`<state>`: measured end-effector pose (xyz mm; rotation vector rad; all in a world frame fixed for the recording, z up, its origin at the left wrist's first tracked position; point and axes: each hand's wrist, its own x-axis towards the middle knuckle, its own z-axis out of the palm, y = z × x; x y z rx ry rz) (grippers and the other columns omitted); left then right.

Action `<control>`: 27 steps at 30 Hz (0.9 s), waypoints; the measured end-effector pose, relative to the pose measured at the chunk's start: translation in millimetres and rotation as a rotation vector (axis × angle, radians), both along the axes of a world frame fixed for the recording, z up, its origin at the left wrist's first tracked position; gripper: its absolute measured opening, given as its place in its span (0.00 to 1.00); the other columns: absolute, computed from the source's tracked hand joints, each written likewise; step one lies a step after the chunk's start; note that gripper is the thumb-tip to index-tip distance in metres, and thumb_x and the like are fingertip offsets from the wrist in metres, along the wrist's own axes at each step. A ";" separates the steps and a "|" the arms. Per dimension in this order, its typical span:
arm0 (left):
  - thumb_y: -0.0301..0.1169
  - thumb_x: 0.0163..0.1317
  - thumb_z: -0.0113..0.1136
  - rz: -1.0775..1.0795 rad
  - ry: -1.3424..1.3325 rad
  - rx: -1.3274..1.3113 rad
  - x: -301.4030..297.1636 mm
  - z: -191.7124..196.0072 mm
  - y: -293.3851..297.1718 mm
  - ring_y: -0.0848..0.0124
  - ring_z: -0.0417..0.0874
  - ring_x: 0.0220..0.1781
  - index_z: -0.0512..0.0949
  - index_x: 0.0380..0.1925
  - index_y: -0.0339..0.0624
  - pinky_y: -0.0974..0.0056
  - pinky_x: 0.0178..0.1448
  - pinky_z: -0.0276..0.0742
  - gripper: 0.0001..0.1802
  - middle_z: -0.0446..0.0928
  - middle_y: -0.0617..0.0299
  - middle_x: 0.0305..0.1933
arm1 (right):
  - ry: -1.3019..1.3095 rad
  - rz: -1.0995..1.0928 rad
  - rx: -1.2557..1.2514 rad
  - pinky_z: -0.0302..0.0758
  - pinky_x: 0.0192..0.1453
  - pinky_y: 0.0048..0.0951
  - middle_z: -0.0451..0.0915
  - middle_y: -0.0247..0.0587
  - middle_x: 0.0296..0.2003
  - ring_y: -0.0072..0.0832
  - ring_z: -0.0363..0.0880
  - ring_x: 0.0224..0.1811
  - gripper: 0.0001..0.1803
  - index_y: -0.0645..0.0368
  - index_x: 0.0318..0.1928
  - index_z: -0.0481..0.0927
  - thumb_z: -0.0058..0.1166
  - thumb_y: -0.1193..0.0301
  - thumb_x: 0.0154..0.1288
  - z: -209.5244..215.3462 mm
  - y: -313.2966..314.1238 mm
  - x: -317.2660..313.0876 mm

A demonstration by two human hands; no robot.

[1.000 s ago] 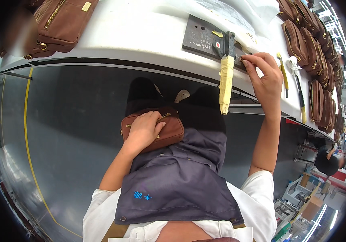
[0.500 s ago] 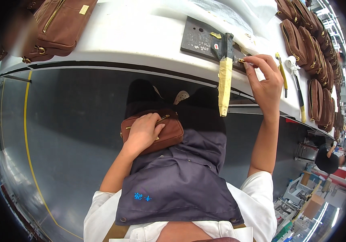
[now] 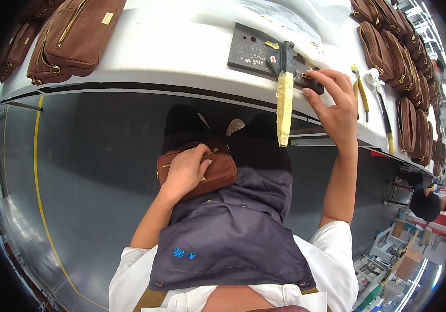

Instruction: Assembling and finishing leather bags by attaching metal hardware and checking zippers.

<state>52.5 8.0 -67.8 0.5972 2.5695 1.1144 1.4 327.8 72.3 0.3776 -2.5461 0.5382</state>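
Observation:
On my lap rests a brown leather bag with a gold zipper. My left hand lies over its top with curled fingers, gripping it. My right hand is at the edge of the white table, thumb and index finger apart. A small gold-coloured metal piece sits by the index fingertip, on the end of a dark metal plate. Across that plate lies a tool with a black head and a handle wrapped in yellow tape; the handle juts past the table edge.
Brown bags stand at the table's left, and rows of similar bags at the right. Yellow-handled pliers and a black-and-yellow tool with a white-wrapped end lie right of my hand. Behind the plate is clear plastic sheeting. Another person is far right.
My right thumb and index finger have parted beside the small gold piece; they were closer together on it before. My left hand stays on the bag.

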 end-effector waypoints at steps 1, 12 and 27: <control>0.31 0.64 0.63 -0.001 0.004 -0.002 0.7 -1.0 0.6 0.49 0.82 0.42 0.75 0.41 0.38 0.50 0.45 0.75 0.11 0.81 0.49 0.35 | 0.009 0.000 0.015 0.75 0.51 0.33 0.82 0.36 0.44 0.34 0.76 0.47 0.17 0.54 0.49 0.86 0.69 0.72 0.58 -0.4 -0.3 -0.3; 0.27 0.59 0.67 -0.077 -0.090 0.121 -13.3 39.2 21.0 0.53 0.87 0.40 0.83 0.47 0.40 0.60 0.44 0.80 0.15 0.86 0.50 0.39 | 0.134 -0.077 -0.328 0.77 0.47 0.30 0.83 0.37 0.35 0.31 0.82 0.39 0.06 0.59 0.38 0.86 0.67 0.79 0.59 -25.5 -28.1 38.4; 0.24 0.56 0.70 -0.011 0.389 0.220 -4.7 66.9 47.4 0.66 0.85 0.33 0.86 0.37 0.42 0.64 0.38 0.79 0.08 0.87 0.61 0.35 | -0.543 -0.028 -0.876 0.79 0.40 0.22 0.84 0.35 0.32 0.19 0.82 0.34 0.07 0.64 0.41 0.85 0.62 0.79 0.62 -75.5 -88.5 90.4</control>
